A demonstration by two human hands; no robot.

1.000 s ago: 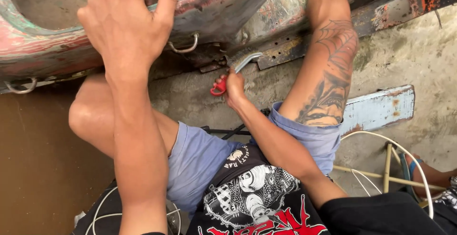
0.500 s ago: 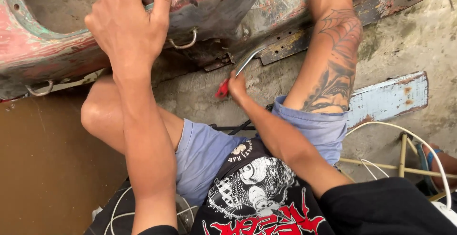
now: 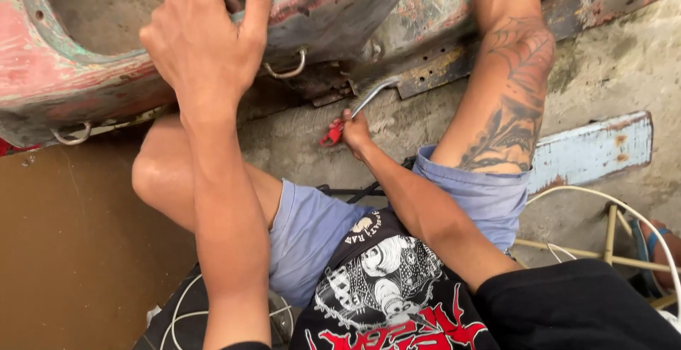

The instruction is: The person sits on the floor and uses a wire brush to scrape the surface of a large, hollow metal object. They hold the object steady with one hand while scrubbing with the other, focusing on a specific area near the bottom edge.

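Head view: right hand (image 3: 357, 134) grips red-handled tool (image 3: 355, 112).

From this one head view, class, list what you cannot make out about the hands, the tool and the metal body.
- Left hand: fingertips cut off by the top edge, over the metal body.
- Tool: its tip vanishes under the body; its red handle is mostly covered by the right hand.
- Body's underside: in shadow.
- Body's full shape: cut off at top and left.

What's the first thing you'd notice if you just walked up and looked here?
Probably the big rusty metal shell with peeling red and green paint across the top, gripped at its edge by the left hand. Below it in the middle, the right hand holds a red-handled metal tool poking under the shell.
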